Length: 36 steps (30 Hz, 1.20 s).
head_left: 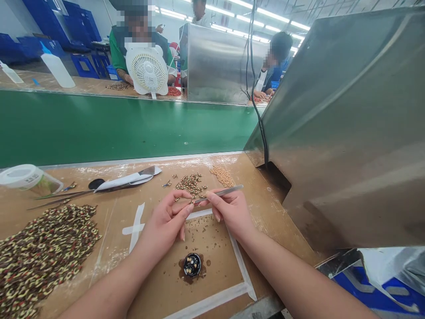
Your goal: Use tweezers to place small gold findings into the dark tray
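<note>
My right hand pinches a pair of metal tweezers, whose tip points left at my left hand. My left hand has its thumb and fingers pinched together at the tweezers' tip, on a part too small to name. Just beyond both hands lies a small pile of brass-coloured parts, with a heap of tan beads to its right. Near the table's front edge, a small black round holder with pale bits in it sits inside a white tape square.
A big heap of mottled brown-and-cream parts covers the left of the wooden table. A lidded clear tub, spare tweezers and a white-wrapped blade lie at the back left. A steel housing fills the right. Beyond the green conveyor, people sit behind a fan.
</note>
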{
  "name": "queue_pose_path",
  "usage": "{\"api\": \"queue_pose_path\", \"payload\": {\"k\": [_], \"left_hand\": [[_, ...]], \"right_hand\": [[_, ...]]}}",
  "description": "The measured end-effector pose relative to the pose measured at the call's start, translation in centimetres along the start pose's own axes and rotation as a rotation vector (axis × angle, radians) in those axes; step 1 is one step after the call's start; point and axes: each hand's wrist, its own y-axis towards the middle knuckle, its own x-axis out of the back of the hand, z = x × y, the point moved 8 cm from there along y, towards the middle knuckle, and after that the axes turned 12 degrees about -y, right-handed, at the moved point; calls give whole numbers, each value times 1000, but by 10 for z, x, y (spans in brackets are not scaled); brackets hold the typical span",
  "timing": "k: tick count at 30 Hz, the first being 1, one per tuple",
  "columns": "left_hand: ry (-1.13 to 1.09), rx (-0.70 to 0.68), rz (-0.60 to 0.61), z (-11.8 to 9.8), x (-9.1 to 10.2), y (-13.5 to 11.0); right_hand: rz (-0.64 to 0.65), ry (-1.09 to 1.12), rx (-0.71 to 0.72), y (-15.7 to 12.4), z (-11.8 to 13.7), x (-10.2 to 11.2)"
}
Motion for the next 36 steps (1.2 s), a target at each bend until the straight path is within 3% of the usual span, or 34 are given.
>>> {"api": "queue_pose_path", "payload": {"k": [18,23,36], "left_hand": [[24,-28,-15,-4,0,-3],[-52,2,6,-5,-2,-3],[-338,99,-132,-5,10,-3]], "right_hand": [[3,23,-26,-3,-6,-2],[-38,111,-78,5,-14,5],[-107,174,-114,16,-16,19]]}}
